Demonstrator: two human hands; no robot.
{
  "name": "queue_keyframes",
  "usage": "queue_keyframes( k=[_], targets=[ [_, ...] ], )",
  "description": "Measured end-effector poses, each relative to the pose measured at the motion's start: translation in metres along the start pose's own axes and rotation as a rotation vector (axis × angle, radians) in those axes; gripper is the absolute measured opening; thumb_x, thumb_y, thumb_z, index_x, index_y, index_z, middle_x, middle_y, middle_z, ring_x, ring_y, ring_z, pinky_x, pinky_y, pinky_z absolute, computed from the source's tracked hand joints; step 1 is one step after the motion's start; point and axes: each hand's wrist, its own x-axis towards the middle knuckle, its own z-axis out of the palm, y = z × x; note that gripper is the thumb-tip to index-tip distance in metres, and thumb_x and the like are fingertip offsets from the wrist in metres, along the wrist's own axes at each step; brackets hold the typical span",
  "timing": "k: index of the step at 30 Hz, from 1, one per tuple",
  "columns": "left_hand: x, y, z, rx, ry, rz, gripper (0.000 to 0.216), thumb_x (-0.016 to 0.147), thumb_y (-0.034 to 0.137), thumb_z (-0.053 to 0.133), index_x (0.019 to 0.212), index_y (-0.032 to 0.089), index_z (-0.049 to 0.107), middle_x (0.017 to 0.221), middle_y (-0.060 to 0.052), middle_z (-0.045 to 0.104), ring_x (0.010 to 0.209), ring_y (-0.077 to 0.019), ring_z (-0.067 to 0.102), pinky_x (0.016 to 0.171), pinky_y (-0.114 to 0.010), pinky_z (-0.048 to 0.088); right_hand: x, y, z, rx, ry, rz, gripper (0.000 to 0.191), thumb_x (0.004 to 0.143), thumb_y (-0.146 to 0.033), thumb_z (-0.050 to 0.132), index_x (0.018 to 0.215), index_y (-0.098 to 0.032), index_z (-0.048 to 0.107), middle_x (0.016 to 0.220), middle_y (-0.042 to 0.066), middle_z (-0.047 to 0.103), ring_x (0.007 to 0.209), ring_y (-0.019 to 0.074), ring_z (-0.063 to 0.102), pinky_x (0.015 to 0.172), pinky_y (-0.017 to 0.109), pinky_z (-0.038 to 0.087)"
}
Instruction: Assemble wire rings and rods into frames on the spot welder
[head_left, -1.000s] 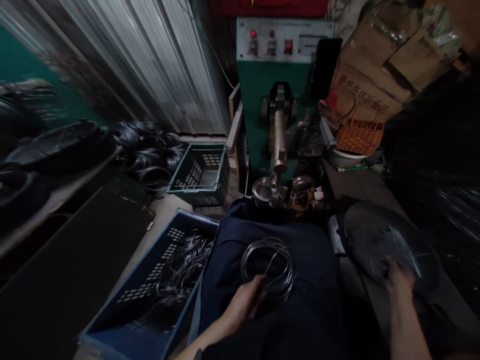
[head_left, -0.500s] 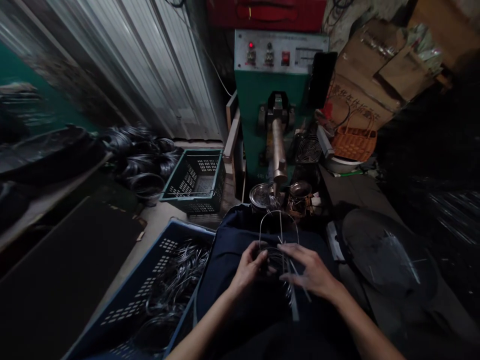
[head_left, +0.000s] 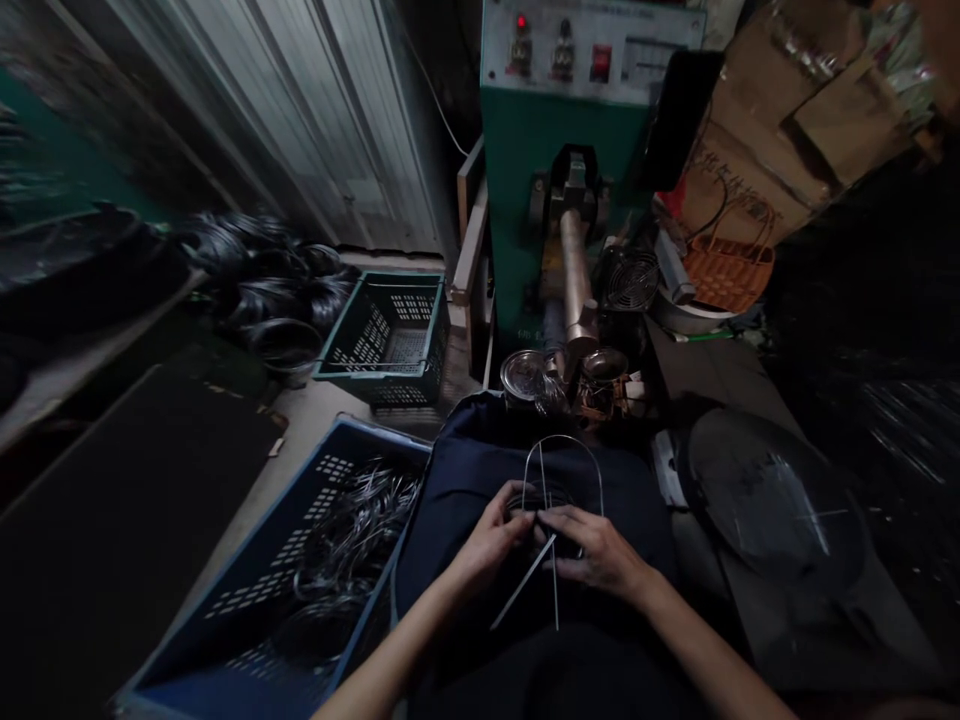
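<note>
Both hands meet over my dark-clothed lap. My left hand [head_left: 495, 535] pinches the bundle of thin metal wire rings [head_left: 562, 470], which stands up as an arch above my fingers. My right hand [head_left: 596, 550] is closed on straight wire pieces [head_left: 532, 575] that stick out down and to the left, crossing the rings. The fingertips of the two hands almost touch.
A blue crate [head_left: 300, 580] holding several wire loops sits at my left knee. A green basket [head_left: 390, 340] stands beyond it. Ahead is a green machine [head_left: 570, 200] with a metal shaft [head_left: 576, 290]. A dark round tray [head_left: 765, 500] with wire pieces lies to the right.
My right hand came from the round tray on the right to my lap with straight wires. The rings were tipped up from lying flat to standing. Both hands now hold them together.
</note>
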Motion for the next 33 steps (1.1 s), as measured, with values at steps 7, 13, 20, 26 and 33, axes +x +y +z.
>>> queue_keyframes(
  k=[7, 13, 20, 26, 33],
  targets=[
    [-0.006, 0.008, -0.002, 0.120, 0.033, -0.007, 0.027, 0.080, 0.036, 0.069, 0.087, 0.015, 0.054, 0.071, 0.002, 0.057, 0.060, -0.0087, 0.049, 0.056, -0.019, 0.040, -0.017, 0.000, 0.019, -0.002, 0.085, 0.001, 0.062, 0.084, -0.023, 0.066, 0.141, -0.023, 0.042, 0.129, 0.011, 0.059, 0.118, 0.0211, 0.058, 0.099, 0.035, 0.051],
    [0.003, 0.012, 0.003, 0.146, 0.030, -0.002, 0.038, 0.076, 0.035, 0.073, 0.102, 0.016, 0.054, 0.071, 0.002, 0.057, 0.059, -0.0091, 0.049, 0.052, -0.018, 0.036, -0.007, -0.010, 0.006, -0.128, 0.080, 0.023, 0.062, 0.086, -0.023, 0.063, 0.144, -0.022, 0.039, 0.133, 0.010, 0.056, 0.121, 0.0194, 0.055, 0.100, 0.032, 0.050],
    [0.013, 0.025, 0.007, 0.190, 0.049, 0.027, 0.028, 0.075, 0.034, 0.073, 0.087, 0.015, 0.056, 0.072, 0.002, 0.052, 0.060, -0.0082, 0.046, 0.050, -0.017, 0.037, 0.009, -0.026, -0.019, -0.277, 0.033, 0.106, 0.060, 0.087, -0.023, 0.061, 0.143, -0.027, 0.039, 0.137, 0.005, 0.054, 0.118, 0.0178, 0.059, 0.091, 0.030, 0.055],
    [0.023, 0.032, 0.008, 0.195, -0.001, 0.085, 0.033, 0.073, 0.030, 0.074, 0.099, 0.019, 0.056, 0.073, 0.003, 0.052, 0.063, -0.0088, 0.048, 0.050, -0.015, 0.036, 0.012, -0.026, -0.024, -0.341, 0.036, 0.138, 0.057, 0.087, -0.022, 0.059, 0.141, -0.027, 0.042, 0.137, 0.004, 0.054, 0.117, 0.0172, 0.059, 0.090, 0.030, 0.055],
    [0.036, 0.041, 0.013, 0.151, -0.006, 0.134, 0.053, 0.074, 0.028, 0.073, 0.123, 0.018, 0.056, 0.078, 0.001, 0.053, 0.063, -0.0086, 0.047, 0.051, -0.017, 0.036, 0.022, -0.022, -0.037, -0.357, 0.080, 0.136, 0.054, 0.085, -0.020, 0.060, 0.138, -0.025, 0.046, 0.135, 0.005, 0.056, 0.117, 0.0170, 0.059, 0.092, 0.029, 0.054]
  ],
)
